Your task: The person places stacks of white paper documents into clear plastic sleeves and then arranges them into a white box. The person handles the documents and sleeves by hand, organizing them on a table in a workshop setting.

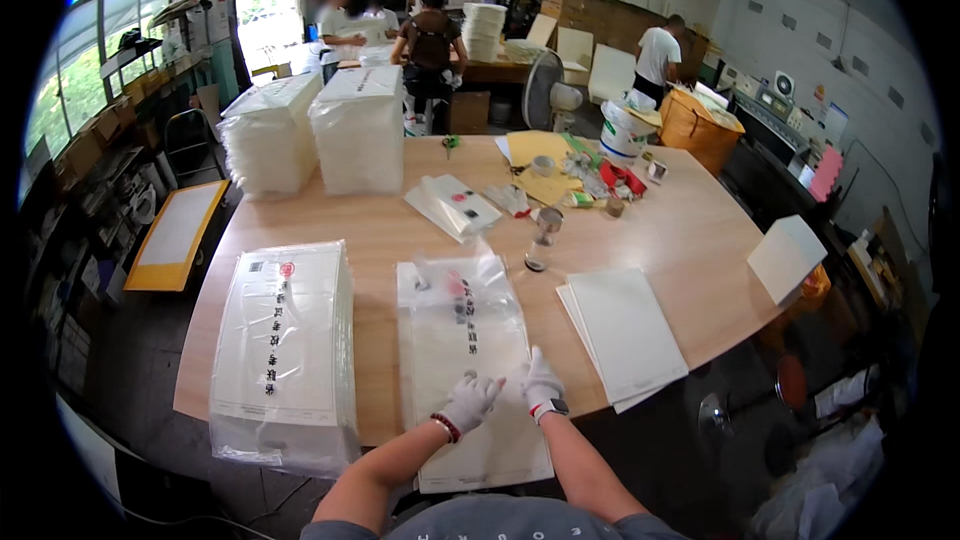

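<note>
My left hand and my right hand, both in white gloves, rest close together on a flat white sheet packed in a clear plastic bag at the near edge of the wooden table. The fingers of both hands pinch at the bag's near part. The bag's far end stands up, crumpled and open. A thick stack of bagged sheets lies to my left. To my right sits a stack of plain white sheets. The packed sheet overhangs the table's near edge.
A small glass jar, a pile of folded clear bags, and yellow paper with tape and clutter lie farther back. Two tall wrapped stacks stand at the far left. A white card overhangs the right edge. Several people work at tables behind.
</note>
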Motion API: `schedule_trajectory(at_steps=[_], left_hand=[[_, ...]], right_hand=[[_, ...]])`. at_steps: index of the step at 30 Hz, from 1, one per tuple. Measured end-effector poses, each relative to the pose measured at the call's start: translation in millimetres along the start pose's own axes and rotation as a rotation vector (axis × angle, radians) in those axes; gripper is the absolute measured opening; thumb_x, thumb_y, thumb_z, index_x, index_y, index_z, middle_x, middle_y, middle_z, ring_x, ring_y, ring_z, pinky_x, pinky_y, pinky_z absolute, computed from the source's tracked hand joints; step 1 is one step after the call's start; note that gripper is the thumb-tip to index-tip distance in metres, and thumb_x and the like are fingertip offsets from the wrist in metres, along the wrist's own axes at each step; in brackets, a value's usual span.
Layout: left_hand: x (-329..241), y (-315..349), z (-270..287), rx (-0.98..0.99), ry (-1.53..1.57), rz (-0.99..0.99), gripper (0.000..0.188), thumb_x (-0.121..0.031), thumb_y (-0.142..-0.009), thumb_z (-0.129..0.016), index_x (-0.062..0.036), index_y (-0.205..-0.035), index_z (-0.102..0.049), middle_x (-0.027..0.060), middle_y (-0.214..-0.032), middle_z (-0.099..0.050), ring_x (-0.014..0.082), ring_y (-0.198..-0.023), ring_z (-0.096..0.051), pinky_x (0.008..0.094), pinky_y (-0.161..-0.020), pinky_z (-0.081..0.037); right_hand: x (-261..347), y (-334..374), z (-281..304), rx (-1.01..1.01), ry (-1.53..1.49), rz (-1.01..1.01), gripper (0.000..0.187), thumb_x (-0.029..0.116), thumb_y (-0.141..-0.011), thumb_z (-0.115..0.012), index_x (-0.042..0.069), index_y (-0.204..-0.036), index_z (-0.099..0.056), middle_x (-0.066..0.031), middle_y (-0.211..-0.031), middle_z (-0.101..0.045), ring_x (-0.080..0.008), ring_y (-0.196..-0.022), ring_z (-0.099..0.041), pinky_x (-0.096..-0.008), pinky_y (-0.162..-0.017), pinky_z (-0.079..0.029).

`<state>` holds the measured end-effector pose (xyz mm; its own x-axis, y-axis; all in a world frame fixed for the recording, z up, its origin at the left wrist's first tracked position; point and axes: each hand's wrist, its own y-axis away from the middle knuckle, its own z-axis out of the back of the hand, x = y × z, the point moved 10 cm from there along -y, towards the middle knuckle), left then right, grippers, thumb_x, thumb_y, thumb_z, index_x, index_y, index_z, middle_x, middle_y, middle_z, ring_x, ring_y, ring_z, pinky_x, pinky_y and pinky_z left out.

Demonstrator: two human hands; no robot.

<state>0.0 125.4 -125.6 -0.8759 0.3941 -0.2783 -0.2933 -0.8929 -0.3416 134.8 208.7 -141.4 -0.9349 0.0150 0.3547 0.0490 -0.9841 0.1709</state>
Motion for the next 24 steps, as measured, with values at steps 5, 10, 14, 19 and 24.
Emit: schedule_trajectory(at_steps=[5, 10, 14, 19, 24], left_hand=[[155, 62, -28, -0.41, 1.221, 1.038, 0.022, -0.02, -0.09, -0.052, -0.0125, -0.11, -0.054, 0.013, -0.1, -0.062, 0.0308, -0.085, -0.062, 0.0435, -0.073, -0.049], [101, 84, 50, -0.019, 0.387, 0.989, 0.017, -0.013, -0.086, -0.057, -0.0065, -0.1, -0.049, 0.0177, -0.093, -0.06, 0.0371, -0.083, -0.062, 0.0468, -0.07, -0.047], [76, 113, 52, 0.093, 0.249, 0.95, 0.023, -0.025, -0.089, -0.056, -0.0092, -0.103, -0.048, 0.0177, -0.104, -0.06, 0.0412, -0.091, -0.063, 0.0574, -0.071, -0.044], [3, 157, 74, 0.321, 0.22, 0.953, 0.024, -0.029, -0.089, -0.056, -0.0106, -0.103, -0.047, 0.017, -0.11, -0.059, 0.0414, -0.092, -0.063, 0.0644, -0.071, -0.041], [-73, 184, 114, 0.217, 0.57, 0.584, 0.021, -0.021, -0.086, -0.06, -0.0063, -0.097, -0.052, 0.0178, -0.11, -0.058, 0.0412, -0.09, -0.063, 0.0515, -0.072, -0.049]], right_hand=[[-47, -45, -35, 0.16, 0.052, -0.043, 0.06, 0.031, -0.094, -0.042, 0.007, -0.145, -0.02, -0.022, -0.112, -0.064, -0.0399, -0.099, -0.062, -0.0498, -0.085, -0.047], [-41, 17, -27, 0.196, -0.06, 0.269, 0.078, 0.025, -0.091, -0.047, 0.007, -0.149, 0.002, -0.0259, -0.099, -0.065, -0.0403, -0.085, -0.064, -0.0519, -0.074, -0.048], [-56, 65, -32, 0.14, -0.115, 0.328, 0.079, 0.03, -0.094, -0.046, 0.011, -0.15, 0.005, -0.0234, -0.096, -0.067, -0.0407, -0.079, -0.064, -0.0526, -0.067, -0.048], [-73, 151, 2, 0.172, -0.405, 0.254, 0.057, 0.03, -0.094, -0.048, 0.009, -0.143, -0.03, -0.0259, -0.096, -0.065, -0.0429, -0.079, -0.064, -0.052, -0.063, -0.048], [-77, 217, 2, 0.32, -0.343, 0.278, 0.05, 0.029, -0.094, -0.048, 0.009, -0.139, -0.036, -0.0254, -0.092, -0.065, -0.0422, -0.077, -0.064, -0.051, -0.063, -0.049]])
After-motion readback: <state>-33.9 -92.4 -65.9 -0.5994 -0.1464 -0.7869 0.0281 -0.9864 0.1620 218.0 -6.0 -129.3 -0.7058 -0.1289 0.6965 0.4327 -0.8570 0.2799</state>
